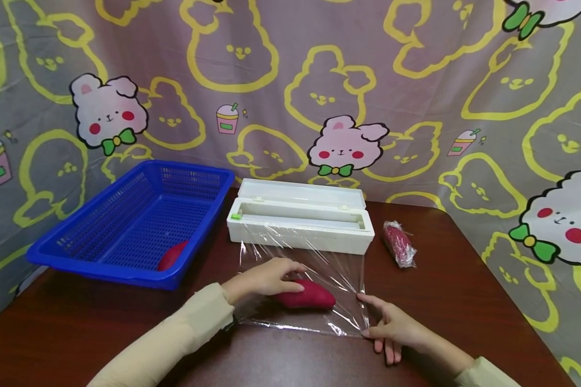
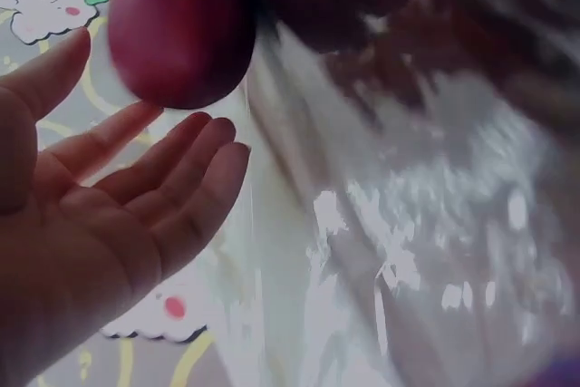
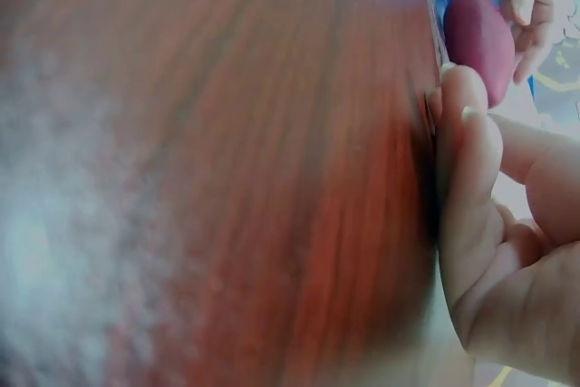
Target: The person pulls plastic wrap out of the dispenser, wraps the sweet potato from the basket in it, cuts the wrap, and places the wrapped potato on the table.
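Note:
A purple-red sweet potato point(image 1: 310, 295) lies on a sheet of clear plastic wrap point(image 1: 314, 325) drawn out from a white wrap dispenser point(image 1: 300, 242). My left hand point(image 1: 273, 277) is at the left end of the sweet potato, its thumb over the top in the head view. In the left wrist view its fingers point(image 2: 181, 178) are spread and loosely bent just beside the rounded end. At the sheet's near right corner, my right hand point(image 1: 392, 325) pinches the plastic wrap with the thumb low, while the forefinger reaches along the right edge.
Behind the sheet, the dispenser's lid point(image 1: 300, 194) stands raised. A blue basket point(image 1: 111, 275) at the left holds another sweet potato point(image 1: 172, 256). To the right lies a sweet potato wrapped in plastic point(image 1: 398, 243). A patterned curtain point(image 1: 271, 70) surrounds the dark wooden table point(image 1: 465, 279).

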Available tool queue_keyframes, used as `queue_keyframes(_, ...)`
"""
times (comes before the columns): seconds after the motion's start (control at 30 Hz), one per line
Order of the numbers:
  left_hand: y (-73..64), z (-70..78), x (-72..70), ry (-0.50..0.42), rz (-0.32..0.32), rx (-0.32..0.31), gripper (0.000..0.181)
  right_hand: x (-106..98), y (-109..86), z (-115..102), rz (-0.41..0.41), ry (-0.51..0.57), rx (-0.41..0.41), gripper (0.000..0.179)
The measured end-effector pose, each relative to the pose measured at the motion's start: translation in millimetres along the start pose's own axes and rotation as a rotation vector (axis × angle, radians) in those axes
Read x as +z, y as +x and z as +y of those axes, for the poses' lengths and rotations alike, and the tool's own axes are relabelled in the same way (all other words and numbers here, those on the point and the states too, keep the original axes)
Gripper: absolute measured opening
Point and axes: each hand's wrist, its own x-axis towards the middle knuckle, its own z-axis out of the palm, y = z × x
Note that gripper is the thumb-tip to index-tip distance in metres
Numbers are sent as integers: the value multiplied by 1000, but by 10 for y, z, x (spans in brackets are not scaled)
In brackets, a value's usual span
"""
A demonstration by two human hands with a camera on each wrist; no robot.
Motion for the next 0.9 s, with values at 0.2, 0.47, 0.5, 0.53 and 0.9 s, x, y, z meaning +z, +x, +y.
queue_keyframes(0.2, -258, -61, -172, 31, 110, 23, 27, 44, -8, -19, 46, -64, -23, 75)
queue_keyframes(0.47, -667, -140, -264, -87, 31, -19, 23, 64, -67, -78, 98, -154, -49, 83)
queue_keyframes(0.5, -716, -140, -270, -85, 10, -29, 23, 59, -81, -91, 101, -166, -50, 85)
queue_keyframes(0.53, -763, -137, -278, -79, -10, -35, 24, 52, -98, -103, 102, -177, -53, 87)
queue_keyframes(0.9, -1024, -245, -262, -82, -153, -14, 31, -46, -128, -149, 26, -349, -248, 26)
